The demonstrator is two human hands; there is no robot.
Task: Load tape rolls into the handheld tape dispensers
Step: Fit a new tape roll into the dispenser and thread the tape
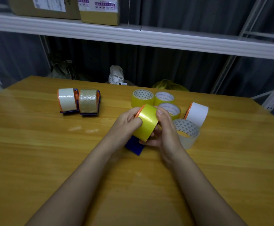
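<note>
At a wooden table, I hold a yellow tape roll seated on a blue dispenser with an orange hub, just above the tabletop near its middle. My left hand curls around the roll's left side by the orange flange; my right hand wraps it from the right, thumb on top and fingers underneath. Both hands are closed on the roll, and this one looks to be mid-loading, though I cannot tell whether it is fully seated.

To the far left stand two loaded dispensers, side by side and touching, one carrying white tape, one brownish. Those I judge finished. To the right, a white roll on an orange hub stands upright; whether it is a complete loaded dispenser is hidden from me.

Loose rolls remain: three yellow rolls lying flat in a cluster beyond my hands, and a clear roll just beside my right wrist.
</note>
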